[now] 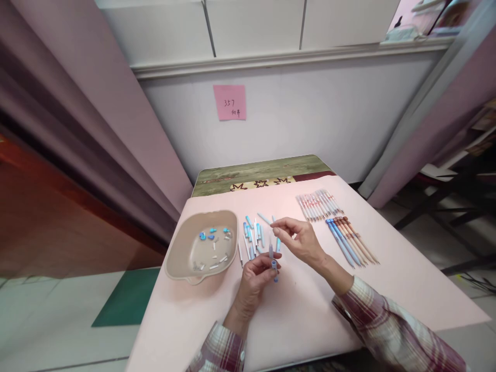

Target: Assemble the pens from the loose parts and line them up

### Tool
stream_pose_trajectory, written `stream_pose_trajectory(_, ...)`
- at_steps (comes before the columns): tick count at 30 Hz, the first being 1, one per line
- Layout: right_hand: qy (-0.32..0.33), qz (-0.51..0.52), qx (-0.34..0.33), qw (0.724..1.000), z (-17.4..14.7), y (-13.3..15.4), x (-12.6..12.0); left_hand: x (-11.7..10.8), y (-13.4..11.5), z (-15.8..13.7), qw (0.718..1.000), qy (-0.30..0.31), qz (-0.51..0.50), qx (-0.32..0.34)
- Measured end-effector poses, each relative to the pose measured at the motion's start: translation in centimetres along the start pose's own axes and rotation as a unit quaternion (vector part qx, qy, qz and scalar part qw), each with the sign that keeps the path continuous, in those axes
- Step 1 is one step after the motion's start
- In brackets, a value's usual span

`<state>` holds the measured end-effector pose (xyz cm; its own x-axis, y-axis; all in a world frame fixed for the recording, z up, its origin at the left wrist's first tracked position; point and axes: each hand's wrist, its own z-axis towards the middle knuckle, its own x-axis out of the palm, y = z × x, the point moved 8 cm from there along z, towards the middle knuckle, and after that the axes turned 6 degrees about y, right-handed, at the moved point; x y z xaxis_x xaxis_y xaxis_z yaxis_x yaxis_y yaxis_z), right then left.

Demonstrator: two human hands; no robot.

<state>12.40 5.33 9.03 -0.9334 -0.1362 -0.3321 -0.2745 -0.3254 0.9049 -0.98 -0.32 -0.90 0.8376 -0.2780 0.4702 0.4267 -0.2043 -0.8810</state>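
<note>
My left hand (253,281) is closed around a light-blue pen part (274,265), its open round end facing me. A pale, translucent pen tube (271,250) stands up from the same grip. Just above it, my right hand (301,242) has thumb and forefinger pinched together. Whatever lies between those fingertips is too thin and pale to make out. Beyond my hands lies a loose group of blue and white pen parts (250,235), partly hidden by the hands.
On the left stands a beige plastic basin (182,232) with small blue and clear pieces inside. To the right lie a row of white patterned pens (320,205) and a row of blue and brown pens (351,243). A pink cloth (310,320) covers the table. A wall rises behind it.
</note>
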Motion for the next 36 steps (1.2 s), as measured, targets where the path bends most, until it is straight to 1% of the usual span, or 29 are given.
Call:
stream_pose_trajectory(3,0.001,0.062,0.041,0.997,-1.6,-2.2,0.5,-0.1,0.0,0.0,1.000,0.001,-0.025,0.009)
stream_pose_trajectory(5,0.028,0.090,0.055,0.994,-2.5,-3.3,1.4,-0.1,0.1,0.0,0.998,0.004,-0.055,0.009)
stream_pose_trajectory(7,0.072,0.122,0.065,0.988,-3.3,-3.9,2.7,-0.1,0.4,0.1,0.996,0.010,-0.088,-0.002)
stream_pose_trajectory(9,0.110,0.182,0.075,0.974,-3.9,-4.1,3.9,-0.1,0.8,0.1,0.993,0.013,-0.114,-0.016)
stream_pose_trajectory(13,0.155,0.323,0.097,0.929,-4.4,-3.9,5.6,0.1,0.9,0.0,0.991,0.023,-0.132,-0.029)
stream_pose_trajectory(15,0.150,0.348,0.118,0.918,-4.4,-3.9,5.8,0.2,0.8,0.0,0.991,0.029,-0.131,-0.028)
stream_pose_trajectory(16,0.132,0.347,0.127,0.920,-4.3,-4.0,5.5,0.3,0.7,0.0,0.991,0.030,-0.129,-0.026)
stream_pose_trajectory(18,0.067,0.329,0.125,0.934,-4.0,-4.2,4.1,0.4,0.4,-0.1,0.991,0.028,-0.127,-0.020)
stream_pose_trajectory(20,0.004,0.301,0.103,0.948,-3.8,-4.0,2.1,0.5,0.3,-0.1,0.991,0.021,-0.128,-0.016)
stream_pose_trajectory(21,-0.011,0.285,0.092,0.954,-3.8,-3.8,1.3,0.4,0.2,-0.1,0.991,0.016,-0.129,-0.016)
stream_pose_trajectory(23,-0.002,0.235,0.080,0.969,-3.9,-3.3,0.0,0.4,0.3,-0.2,0.992,0.007,-0.124,-0.020)
stream_pose_trajectory(25,0.029,0.147,0.062,0.987,-4.1,-2.6,-0.8,0.2,0.5,-0.1,0.994,0.000,-0.111,-0.020)
stream_pose_trajectory(27,0.060,0.051,0.039,0.996,-4.5,-1.8,-1.2,0.1,0.6,0.0,0.995,-0.005,-0.100,-0.013)
stream_pose_trajectory(30,0.079,-0.053,0.019,0.995,-5.0,-1.0,-1.2,-0.1,0.6,0.1,0.996,-0.009,-0.094,-0.006)
stream_pose_trajectory(34,0.061,-0.165,-0.015,0.984,-4.9,-0.4,-1.2,-0.1,0.6,0.1,0.996,-0.011,-0.084,-0.012)
stream_pose_trajectory(36,0.059,-0.203,-0.030,0.977,-4.9,-0.2,-1.2,-0.1,0.5,0.0,0.996,-0.019,-0.081,-0.012)
